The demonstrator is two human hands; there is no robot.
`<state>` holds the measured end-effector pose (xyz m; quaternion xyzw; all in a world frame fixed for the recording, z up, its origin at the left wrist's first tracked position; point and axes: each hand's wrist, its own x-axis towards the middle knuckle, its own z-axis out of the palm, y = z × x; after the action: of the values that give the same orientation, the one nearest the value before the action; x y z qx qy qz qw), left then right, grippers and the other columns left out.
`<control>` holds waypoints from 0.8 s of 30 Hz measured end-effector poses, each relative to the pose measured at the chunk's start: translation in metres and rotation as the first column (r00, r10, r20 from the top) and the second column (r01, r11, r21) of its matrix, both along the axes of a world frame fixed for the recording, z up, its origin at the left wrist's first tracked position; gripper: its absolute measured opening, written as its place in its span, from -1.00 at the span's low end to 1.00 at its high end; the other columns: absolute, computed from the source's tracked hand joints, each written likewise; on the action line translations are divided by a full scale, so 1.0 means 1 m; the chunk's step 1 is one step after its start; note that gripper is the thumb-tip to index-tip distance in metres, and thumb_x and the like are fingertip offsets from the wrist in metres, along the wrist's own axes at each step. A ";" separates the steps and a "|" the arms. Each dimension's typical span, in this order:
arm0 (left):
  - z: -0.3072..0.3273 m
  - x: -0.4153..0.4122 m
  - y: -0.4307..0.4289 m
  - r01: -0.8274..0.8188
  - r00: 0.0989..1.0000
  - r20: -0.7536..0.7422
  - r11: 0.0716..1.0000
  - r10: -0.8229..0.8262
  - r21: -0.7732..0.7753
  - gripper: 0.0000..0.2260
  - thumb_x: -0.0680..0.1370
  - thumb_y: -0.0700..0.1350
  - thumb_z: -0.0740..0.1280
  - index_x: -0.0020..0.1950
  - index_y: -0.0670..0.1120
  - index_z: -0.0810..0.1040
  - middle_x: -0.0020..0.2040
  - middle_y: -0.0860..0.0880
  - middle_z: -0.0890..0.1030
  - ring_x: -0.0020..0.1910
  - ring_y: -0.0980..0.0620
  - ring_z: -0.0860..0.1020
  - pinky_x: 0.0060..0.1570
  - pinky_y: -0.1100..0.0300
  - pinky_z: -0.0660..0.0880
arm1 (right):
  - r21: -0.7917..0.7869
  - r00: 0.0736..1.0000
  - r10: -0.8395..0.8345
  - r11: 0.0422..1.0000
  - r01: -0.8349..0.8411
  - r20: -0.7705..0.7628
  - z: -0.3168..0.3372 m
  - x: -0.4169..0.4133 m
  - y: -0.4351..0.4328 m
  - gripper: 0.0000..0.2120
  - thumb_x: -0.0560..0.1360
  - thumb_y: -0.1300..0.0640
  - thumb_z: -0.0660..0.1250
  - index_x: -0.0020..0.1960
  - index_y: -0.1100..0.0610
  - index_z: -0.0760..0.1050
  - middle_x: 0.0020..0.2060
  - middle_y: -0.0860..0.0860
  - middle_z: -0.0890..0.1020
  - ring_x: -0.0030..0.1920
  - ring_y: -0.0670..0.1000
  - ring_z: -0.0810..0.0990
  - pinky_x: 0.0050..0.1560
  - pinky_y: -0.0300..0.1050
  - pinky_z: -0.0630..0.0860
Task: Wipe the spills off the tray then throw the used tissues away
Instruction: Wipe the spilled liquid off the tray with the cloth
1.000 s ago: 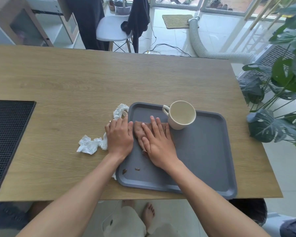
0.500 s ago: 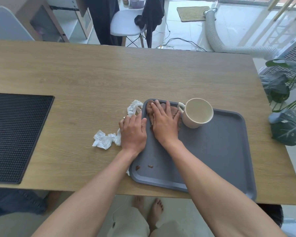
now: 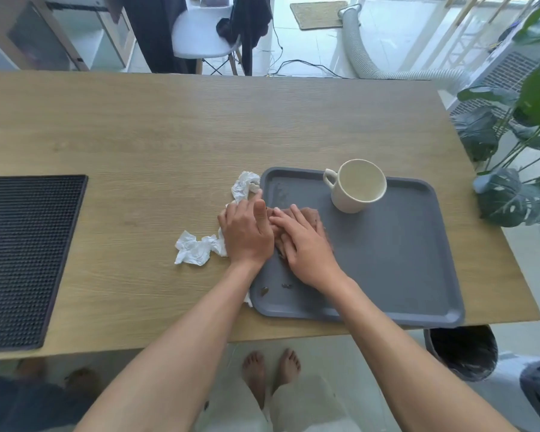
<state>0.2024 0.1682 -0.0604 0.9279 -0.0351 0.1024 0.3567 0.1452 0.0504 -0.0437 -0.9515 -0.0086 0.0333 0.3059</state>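
Note:
A grey tray (image 3: 402, 263) lies on the wooden table near its front edge. My right hand (image 3: 306, 247) presses flat on a brown-stained tissue (image 3: 312, 216) on the tray's left part. My left hand (image 3: 247, 232) rests on the tray's left rim, over white crumpled tissues (image 3: 194, 249) that trail onto the table; another white tissue (image 3: 245, 185) lies by the tray's far left corner. Two small brown spill spots (image 3: 275, 288) remain near the tray's front left corner. A cream cup (image 3: 357, 185) stands on the tray's far side.
A black ribbed mat (image 3: 22, 254) covers the table's left side. A dark bin (image 3: 463, 353) stands on the floor under the table's front right corner. Plant leaves (image 3: 518, 126) reach in at the right. A white chair (image 3: 203, 39) stands beyond the table.
My right hand has slid the stained tissue back toward me, away from the tray's far left corner. My left hand has stayed on the tray's left rim.

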 end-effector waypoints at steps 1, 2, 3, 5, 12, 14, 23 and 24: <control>0.000 0.000 0.000 -0.001 1.000 -0.003 1.000 0.001 -0.008 -0.32 0.62 0.18 -0.28 0.28 -0.07 0.56 0.01 -0.09 0.65 0.06 -0.16 0.51 0.20 -0.08 0.31 | 0.028 1.000 0.021 0.999 -0.021 -0.010 0.001 -0.010 0.000 -0.61 0.57 0.10 0.08 0.37 -0.10 0.35 0.44 -0.21 0.31 0.51 -0.11 0.04 0.49 0.12 -0.13; 0.001 0.000 0.000 -0.001 1.000 -0.009 1.000 0.001 -0.012 -0.31 0.62 0.18 -0.28 0.28 -0.06 0.56 0.01 -0.10 0.65 0.07 -0.16 0.51 0.20 -0.08 0.30 | 0.050 0.999 0.048 0.998 -0.047 -0.017 0.002 -0.020 0.000 -0.61 0.57 0.13 0.10 0.36 -0.11 0.35 0.43 -0.22 0.31 0.51 -0.13 0.04 0.49 0.12 -0.13; 0.001 0.000 0.000 -0.003 1.000 -0.012 1.000 0.003 -0.011 -0.30 0.61 0.18 -0.29 0.28 -0.06 0.56 0.02 -0.09 0.65 0.07 -0.15 0.50 0.21 -0.07 0.29 | 0.067 0.997 0.075 0.995 -0.074 -0.023 0.002 -0.029 0.000 -0.60 0.57 0.17 0.12 0.36 -0.12 0.36 0.42 -0.24 0.32 0.51 -0.14 0.04 0.49 0.11 -0.13; 0.001 0.000 0.001 -0.004 1.000 -0.017 1.000 0.003 -0.009 -0.29 0.61 0.18 -0.31 0.29 -0.05 0.56 0.04 -0.08 0.65 0.09 -0.14 0.50 0.22 -0.04 0.28 | 0.096 0.992 0.121 0.989 -0.116 -0.043 0.003 -0.044 -0.002 -0.58 0.57 0.23 0.15 0.35 -0.11 0.38 0.41 -0.26 0.32 0.51 -0.15 0.04 0.50 0.12 -0.13; 0.003 0.001 0.000 -0.014 1.000 -0.021 1.000 0.014 0.005 -0.43 0.64 0.12 -0.18 0.16 -0.04 0.60 -0.06 -0.06 0.65 0.04 -0.13 0.51 0.20 -0.03 0.26 | 0.123 0.962 0.254 0.963 -0.242 -0.098 0.011 -0.066 -0.004 -0.59 0.55 0.32 0.16 0.23 -0.09 0.52 0.34 -0.25 0.43 0.50 -0.16 0.06 0.50 0.05 -0.24; 0.000 0.002 0.000 -0.016 0.999 -0.039 1.000 0.017 0.024 -0.50 0.64 0.10 -0.09 0.10 -0.06 0.61 -0.08 -0.06 0.65 0.02 -0.12 0.51 0.20 -0.02 0.27 | 0.097 0.951 0.294 0.954 -0.284 -0.102 0.010 -0.074 -0.004 -0.59 0.53 0.33 0.17 0.19 -0.09 0.54 0.31 -0.26 0.46 0.49 -0.17 0.07 0.50 0.04 -0.22; -0.009 0.005 0.002 0.010 1.000 -0.031 0.996 -0.008 0.088 -0.55 0.61 0.08 -0.01 0.29 -0.05 0.54 0.05 -0.07 0.64 0.09 -0.12 0.50 0.22 0.00 0.23 | -0.047 0.937 0.338 0.938 -0.343 -0.092 0.025 -0.096 -0.066 -0.56 0.44 0.43 0.28 0.12 -0.05 0.59 0.27 -0.25 0.47 0.42 -0.23 0.18 0.41 -0.14 0.14; -0.009 0.005 0.002 0.010 1.000 -0.030 0.996 -0.008 0.084 -0.55 0.61 0.08 -0.01 0.29 -0.05 0.54 0.05 -0.07 0.64 0.09 -0.12 0.50 0.22 0.01 0.22 | -0.061 0.948 0.307 0.948 -0.313 -0.087 0.025 -0.102 -0.077 -0.53 0.45 0.44 0.27 0.14 -0.06 0.58 0.29 -0.27 0.44 0.43 -0.24 0.15 0.43 -0.17 0.10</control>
<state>0.2074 0.1703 -0.0692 0.9433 -0.0382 0.0852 0.3184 0.0429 -0.0264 -0.0188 -0.9470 -0.1450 0.1177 0.2614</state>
